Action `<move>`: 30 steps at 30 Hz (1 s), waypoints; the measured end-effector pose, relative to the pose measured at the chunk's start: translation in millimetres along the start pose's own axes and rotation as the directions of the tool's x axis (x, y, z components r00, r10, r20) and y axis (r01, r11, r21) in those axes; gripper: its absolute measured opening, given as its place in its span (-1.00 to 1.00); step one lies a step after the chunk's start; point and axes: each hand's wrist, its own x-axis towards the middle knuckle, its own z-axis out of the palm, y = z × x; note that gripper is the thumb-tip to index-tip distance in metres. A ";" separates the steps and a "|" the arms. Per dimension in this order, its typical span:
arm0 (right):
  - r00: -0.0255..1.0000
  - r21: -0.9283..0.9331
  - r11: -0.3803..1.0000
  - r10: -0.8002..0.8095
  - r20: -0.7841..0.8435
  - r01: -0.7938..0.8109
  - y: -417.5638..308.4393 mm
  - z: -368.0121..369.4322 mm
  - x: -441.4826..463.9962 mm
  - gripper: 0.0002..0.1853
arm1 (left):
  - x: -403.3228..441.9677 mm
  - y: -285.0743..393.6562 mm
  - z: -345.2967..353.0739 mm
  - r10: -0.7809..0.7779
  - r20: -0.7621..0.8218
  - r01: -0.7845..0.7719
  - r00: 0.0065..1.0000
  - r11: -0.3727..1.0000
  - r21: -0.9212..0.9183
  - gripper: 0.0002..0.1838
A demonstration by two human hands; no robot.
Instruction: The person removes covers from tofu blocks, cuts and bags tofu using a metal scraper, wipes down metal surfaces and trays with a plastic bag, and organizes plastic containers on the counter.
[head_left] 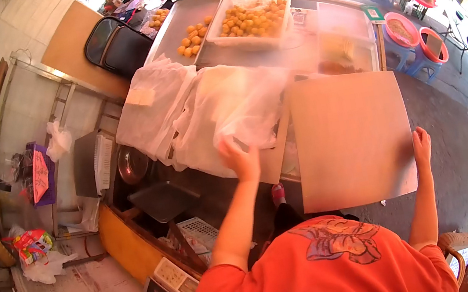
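Right hand (422,146) closed on the right edge of the board (351,137), fingers curled at the rim. Board is a big flat brown sheet, front-right, its far edge over the table (218,56), near edge out past it, by the person's red shirt (322,267). Left hand (241,158) is at the near edge of the white plastic (226,101), fingers bent; can't tell if it's pinching the plastic or just resting on it. Second plastic-covered pile (155,100) sits just left of that one. Behind: steel tray (181,22) with some orange balls (191,40), then a white tub (249,43) full of them, then a clear bin (343,19) farther right. Black chair (121,47) beside the tray, left side.
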 end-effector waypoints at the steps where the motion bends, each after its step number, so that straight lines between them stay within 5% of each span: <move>1: 1.000 0.012 1.000 -0.024 -0.018 0.024 -17.0 -0.6 -3.6 -0.63 | 14.4 -3.0 -5.5 -0.113 0.038 0.108 0.993 0.989 0.105 -0.31; 3: 0.998 0.034 0.998 -0.060 -0.033 0.061 -49.3 -1.7 -12.3 -0.66 | 43.6 -32.1 1.4 -0.278 0.224 0.235 0.934 0.951 0.199 -0.42; 5: 0.990 0.020 0.991 -0.129 -0.051 0.130 -71.7 -2.1 -21.1 -0.69 | 79.5 -70.7 19.3 -0.344 0.227 0.365 0.911 0.930 -0.054 -0.63; 8: 0.992 0.126 0.988 -0.079 -0.097 0.091 -91.5 1.3 -32.4 -0.72 | 138.3 -58.6 1.0 -0.219 -0.058 0.148 0.974 0.811 -0.567 -0.82; 11: 0.986 0.239 0.966 -0.061 -0.154 0.097 -110.2 6.0 -38.9 -0.73 | 186.9 -3.1 -55.0 -0.342 -0.016 0.153 0.939 0.460 -0.874 -0.87; 15: 0.991 0.535 0.845 0.059 -0.119 0.014 -157.7 17.3 -47.0 -0.75 | 210.7 57.9 -120.7 -0.245 -0.015 0.046 0.969 0.244 -0.969 -0.83; 16: 0.988 0.497 0.862 -0.026 -0.150 0.098 -172.1 22.6 -50.1 -0.74 | 204.5 79.8 -136.2 -0.224 0.007 0.047 0.974 0.174 -0.984 -0.83; 18: 0.998 0.709 0.704 -0.061 0.000 0.043 -209.8 37.2 -61.4 -0.68 | 184.4 88.1 -137.5 -0.040 0.154 0.157 0.987 0.124 -0.980 -0.87; 20: 0.957 0.655 0.728 -0.290 0.023 0.205 -268.1 50.2 -81.2 -0.49 | 144.0 92.1 -115.5 0.076 0.406 0.393 0.911 0.141 -0.909 -0.88; 21: 0.896 0.672 0.675 -0.443 0.040 0.304 -297.2 59.2 -91.7 -0.37 | 111.0 101.8 -114.3 0.285 0.512 0.457 0.810 0.241 -0.856 -0.93; 22: 0.784 0.615 0.645 -0.617 0.069 0.453 -328.0 67.4 -101.6 -0.29 | 77.6 111.3 -113.4 0.475 0.585 0.460 0.657 0.362 -0.811 -0.97; 23: 0.771 0.719 0.629 -0.601 0.209 0.296 -335.5 81.9 -108.0 -0.16 | 70.9 126.2 -132.0 0.628 0.588 0.390 0.510 0.440 -0.809 -0.96; 24: 0.728 0.672 0.648 -0.645 0.233 0.359 -338.1 91.8 -107.6 -0.26 | 71.1 132.4 -147.1 0.700 0.628 0.470 0.341 0.451 -0.759 -0.95; 25: 0.680 0.623 0.658 -0.685 0.262 0.423 -342.7 99.8 -106.6 -0.35 | 78.1 130.6 -149.9 0.830 0.440 0.168 0.342 0.406 -0.898 -0.93; 28: 0.686 0.648 0.757 -0.515 0.514 0.083 -344.2 94.0 -105.6 -0.63 | 109.3 100.9 -164.8 0.792 0.498 0.017 0.353 0.527 -0.850 -0.84; 30: 0.846 0.710 0.703 -0.357 0.396 -0.036 -346.9 85.6 -116.6 -0.84 | 133.4 71.6 -174.0 0.653 0.634 -0.022 0.413 0.703 -0.710 -0.80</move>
